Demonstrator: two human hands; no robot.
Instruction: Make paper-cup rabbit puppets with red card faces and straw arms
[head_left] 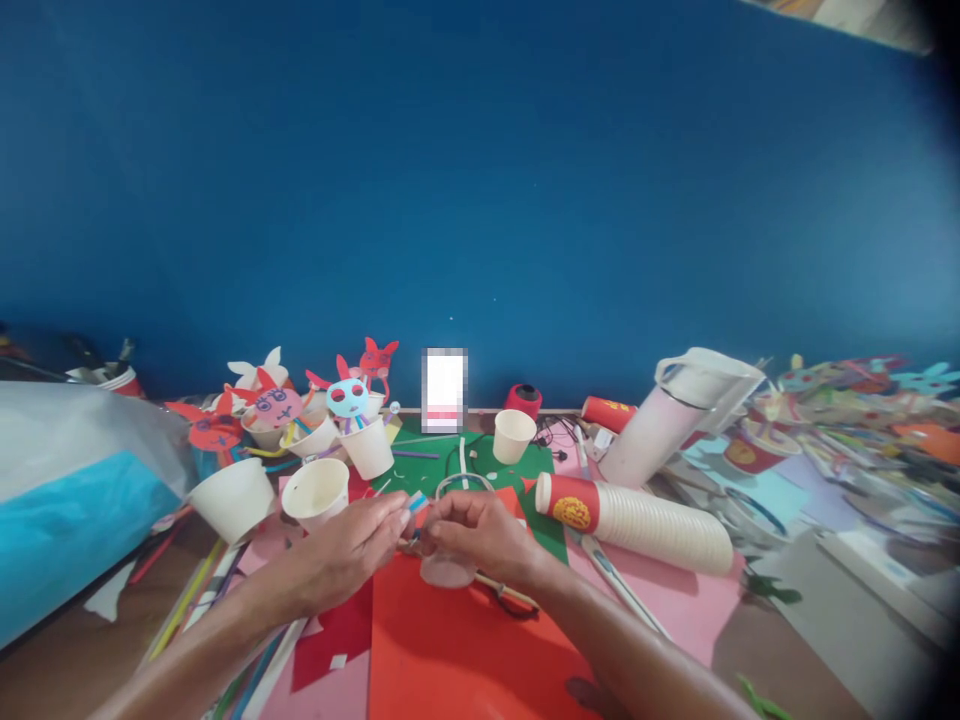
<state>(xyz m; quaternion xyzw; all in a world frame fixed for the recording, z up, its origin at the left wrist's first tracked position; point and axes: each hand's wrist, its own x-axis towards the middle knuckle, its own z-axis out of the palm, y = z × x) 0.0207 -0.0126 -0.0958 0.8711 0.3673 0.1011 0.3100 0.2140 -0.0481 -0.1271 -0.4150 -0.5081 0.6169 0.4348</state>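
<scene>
Both hands meet over an orange-red sheet point(450, 640) in the middle of the table. My left hand point(356, 545) has its fingers pressed together around a small blue and white piece point(418, 502), whose end sticks out past the fingertips. Close beside it, my right hand point(469, 530) is pinched, its fingertips near that piece; what lies between them is too small to make out. Below the right hand, a clear round container point(448, 571) is partly covered by the fingers.
A row of stacked paper cups point(660, 525) and a white jug point(664, 415) lie to the right. White cups point(315, 492) and paper animal faces point(349, 398) stand to the left. One cup point(514, 437) sits behind the hands. A blue-white bag point(75, 510) fills the far left.
</scene>
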